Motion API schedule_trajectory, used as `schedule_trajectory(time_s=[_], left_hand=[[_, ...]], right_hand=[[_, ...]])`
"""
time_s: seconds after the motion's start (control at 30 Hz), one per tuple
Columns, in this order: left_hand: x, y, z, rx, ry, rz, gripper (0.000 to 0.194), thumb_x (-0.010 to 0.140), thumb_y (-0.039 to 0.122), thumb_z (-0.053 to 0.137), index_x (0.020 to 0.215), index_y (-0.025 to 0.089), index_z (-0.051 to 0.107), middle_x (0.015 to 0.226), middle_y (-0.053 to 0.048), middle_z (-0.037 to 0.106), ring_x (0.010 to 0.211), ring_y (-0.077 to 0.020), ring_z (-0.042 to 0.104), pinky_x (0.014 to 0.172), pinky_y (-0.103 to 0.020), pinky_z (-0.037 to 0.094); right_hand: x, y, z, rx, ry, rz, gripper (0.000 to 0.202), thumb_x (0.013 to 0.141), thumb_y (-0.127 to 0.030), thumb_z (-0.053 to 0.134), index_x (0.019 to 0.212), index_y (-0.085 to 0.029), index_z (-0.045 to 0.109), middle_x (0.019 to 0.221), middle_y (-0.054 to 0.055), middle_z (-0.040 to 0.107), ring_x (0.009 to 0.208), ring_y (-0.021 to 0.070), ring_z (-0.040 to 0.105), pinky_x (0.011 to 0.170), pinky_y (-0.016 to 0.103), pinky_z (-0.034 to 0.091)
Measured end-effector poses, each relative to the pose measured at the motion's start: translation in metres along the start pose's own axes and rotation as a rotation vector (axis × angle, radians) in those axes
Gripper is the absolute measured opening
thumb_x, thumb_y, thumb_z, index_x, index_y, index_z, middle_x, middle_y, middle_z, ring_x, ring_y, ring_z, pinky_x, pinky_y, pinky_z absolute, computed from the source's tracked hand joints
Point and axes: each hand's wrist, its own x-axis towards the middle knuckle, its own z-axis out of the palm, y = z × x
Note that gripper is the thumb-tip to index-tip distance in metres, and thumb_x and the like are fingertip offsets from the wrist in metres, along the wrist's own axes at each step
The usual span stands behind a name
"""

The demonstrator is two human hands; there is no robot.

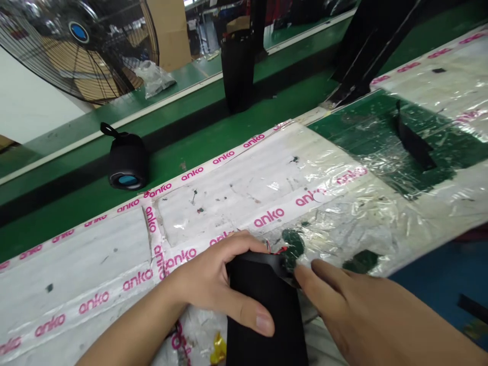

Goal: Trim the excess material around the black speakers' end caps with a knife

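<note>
My left hand (pixel 229 284) grips a flat black panel (pixel 267 310), its thumb lying across the front and its fingers behind the upper edge. The panel looks like fabric or a soft sheet, and its lower end runs out of the picture. My right hand (pixel 354 310) is curled beside the panel's upper right corner, fingers bent in. Whatever it pinches is hidden by the fingers and blur. A small bit of red thread or wire (pixel 281 250) shows at the panel's top edge.
The table has a white plastic covering (pixel 229 198) taped down with pink-lettered tape. A black speaker (pixel 128 161) stands at the back left, below a large fan (pixel 80 46). A black strip (pixel 414 140) lies on a green patch at right. Black sheets (pixel 238 71) hang over the far ledge.
</note>
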Motion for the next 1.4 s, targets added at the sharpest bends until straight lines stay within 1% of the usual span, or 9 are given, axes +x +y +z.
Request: schedule_trajectory(time_s=[0.23,0.37,0.53,0.67,0.87,1.03,1.1,1.27,1.4], left_hand=[[-0.001,0.018,-0.011,0.065,-0.044,-0.016,0.066,0.059,0.038,0.112,0.111,0.024,0.076,0.104,0.001,0.068,0.091,-0.0165,0.062,0.082,-0.026,0.048],[-0.005,0.017,-0.019,0.037,-0.065,-0.046,0.072,0.055,0.038,0.113,0.115,0.022,0.076,0.106,-0.001,0.074,0.091,-0.0178,0.064,0.082,-0.026,0.05],[-0.006,0.016,-0.023,0.046,-0.093,-0.057,0.074,0.059,0.04,0.111,0.121,0.022,0.075,0.112,-0.004,0.076,0.098,-0.0215,0.069,0.088,-0.03,0.054],[-0.006,0.017,-0.024,0.061,-0.105,-0.056,0.076,0.06,0.04,0.111,0.124,0.023,0.074,0.114,-0.005,0.077,0.101,-0.0234,0.069,0.091,-0.032,0.056],[-0.009,0.025,-0.017,0.097,-0.121,-0.046,0.061,0.071,0.037,0.102,0.122,0.023,0.07,0.111,-0.004,0.074,0.094,-0.0204,0.066,0.085,-0.03,0.055],[-0.004,0.022,0.003,0.128,0.066,-0.072,0.073,0.052,0.049,0.111,0.108,0.025,0.07,0.107,-0.002,0.071,0.097,-0.0216,0.063,0.082,-0.029,0.052],[-0.002,0.018,0.006,0.053,0.058,-0.083,0.071,0.05,0.046,0.113,0.103,0.024,0.07,0.106,-0.001,0.071,0.096,-0.0206,0.063,0.081,-0.028,0.052],[-0.004,0.016,-0.002,-0.056,-0.019,-0.114,0.072,0.051,0.034,0.114,0.106,0.024,0.069,0.093,0.003,0.069,0.08,-0.0134,0.06,0.072,-0.023,0.05],[-0.008,0.012,0.0,-0.046,0.001,-0.073,0.074,0.049,0.039,0.115,0.102,0.022,0.066,0.095,0.002,0.07,0.08,-0.0131,0.061,0.071,-0.023,0.048]], right_hand=[[-0.002,-0.001,-0.007,0.077,0.07,-0.053,0.049,0.092,-0.009,0.051,0.137,-0.024,0.062,0.097,0.006,0.078,0.063,0.021,0.069,0.05,0.032,0.048],[-0.004,-0.008,-0.004,0.001,0.134,-0.004,0.05,0.092,-0.007,0.045,0.138,-0.02,0.056,0.103,0.011,0.081,0.069,0.0265,0.079,0.043,0.035,0.054],[0.005,-0.03,0.002,-0.016,0.176,-0.01,0.05,0.084,-0.002,0.047,0.13,-0.019,0.057,0.082,0.002,0.074,0.055,0.02,0.072,0.042,0.032,0.052],[0.004,-0.038,0.01,0.051,0.099,0.104,0.048,0.095,-0.019,0.061,0.142,-0.023,0.064,0.09,0.006,0.077,0.065,0.0228,0.071,0.051,0.031,0.049],[0.012,-0.03,0.015,0.107,0.024,0.115,0.04,0.098,-0.035,0.066,0.138,-0.024,0.069,0.089,0.007,0.075,0.068,0.0243,0.068,0.056,0.032,0.049],[0.031,-0.019,0.007,0.233,-0.069,0.074,0.033,0.098,-0.03,0.067,0.13,-0.024,0.069,0.084,0.005,0.073,0.067,0.0238,0.067,0.056,0.032,0.047],[0.034,-0.017,0.005,0.28,-0.092,0.051,0.029,0.097,-0.026,0.067,0.126,-0.025,0.068,0.081,0.003,0.072,0.064,0.0229,0.066,0.055,0.032,0.045],[0.036,-0.014,-0.001,0.32,-0.058,0.015,0.03,0.095,-0.003,0.049,0.108,-0.026,0.061,0.071,-0.004,0.069,0.052,0.0182,0.065,0.049,0.031,0.039],[0.02,-0.008,-0.01,0.303,0.037,-0.004,0.028,0.107,-0.009,0.036,0.11,-0.028,0.056,0.076,-0.004,0.072,0.051,0.0194,0.069,0.045,0.034,0.043]])
